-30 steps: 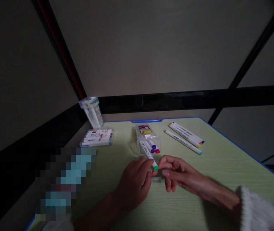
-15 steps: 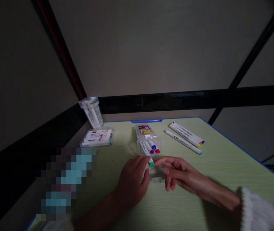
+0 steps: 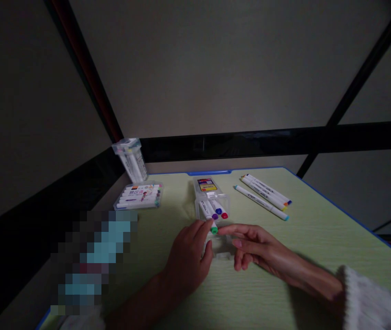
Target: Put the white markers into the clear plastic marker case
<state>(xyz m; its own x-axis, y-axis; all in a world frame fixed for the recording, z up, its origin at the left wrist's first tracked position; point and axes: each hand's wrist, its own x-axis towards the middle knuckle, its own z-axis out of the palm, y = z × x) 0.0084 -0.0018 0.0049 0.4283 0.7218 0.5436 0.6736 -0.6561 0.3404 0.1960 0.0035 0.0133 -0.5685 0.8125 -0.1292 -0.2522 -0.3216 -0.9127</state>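
Observation:
A clear plastic marker case (image 3: 229,206) lies on the table with its flap folded down towards me. Inside it are white markers with purple, blue and red ends. A green-ended marker (image 3: 213,228) sticks partly out of the case's near opening. My left hand (image 3: 190,256) is curled round the left side of the flap, with its fingertips against the green-ended marker; what lies under the fingers is partly hidden. On the other side, my right hand (image 3: 259,247) has its fingers apart, and the stretched index fingertip touches the marker's green end. Nothing is held in it.
Several loose white markers (image 3: 262,204) lie at the right of the table (image 3: 319,243). At the back left stand an upright clear box of markers (image 3: 134,162) and a flat marker pack (image 3: 138,197). A blurred, pixelated patch (image 3: 102,256) covers the left edge.
The green-ended marker has slid a little away from me, further into the case. My right index finger and left fingers have shifted slightly forward with it.

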